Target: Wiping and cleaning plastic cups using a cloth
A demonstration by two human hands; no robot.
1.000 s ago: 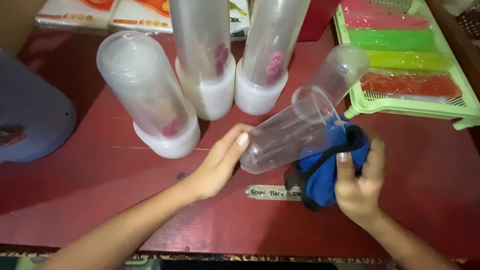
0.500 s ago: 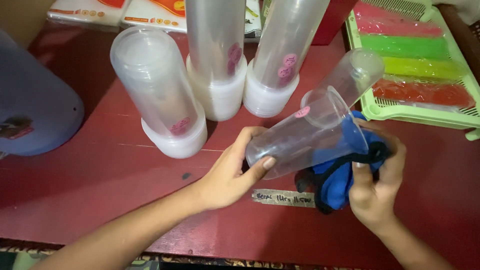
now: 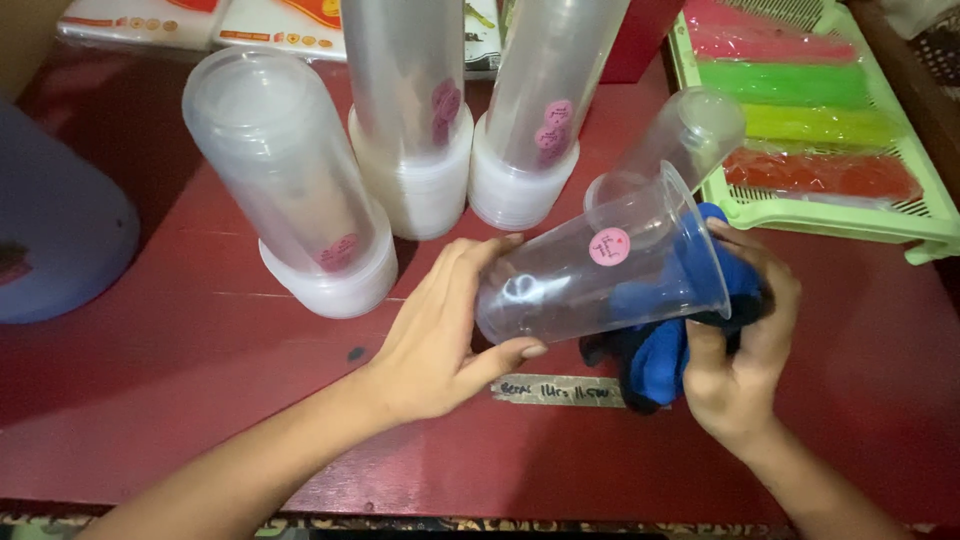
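In the head view, the left hand [image 3: 440, 330] grasped a clear cup [image 3: 600, 275] at its closed bottom end, with the fingers over the top and the thumb below. The cup lay on its side above the red table [image 3: 200, 380], its wide mouth pointing away from this grip, toward the right hand. A round pink sticker [image 3: 609, 246] sat on the cup wall, nearer to the mouth than to the left grip.

The right hand [image 3: 740, 345] was clenched around a blue cloth [image 3: 665, 350] with dark edging. The cloth was pressed against the mouth of the cup, and part of it showed through the clear wall. A strip of tape [image 3: 555, 390] lay on the table just below both hands.

Beyond the left grip stood three stacks of cups [image 3: 420, 130] upside down, one of them tilted. Another single cup [image 3: 680, 140] leaned just behind the held cup. Beyond the right grip was a green tray [image 3: 800, 212] with coloured packs [image 3: 800, 120]. Far to the left of the left hand was a blue-grey object [image 3: 60, 230].
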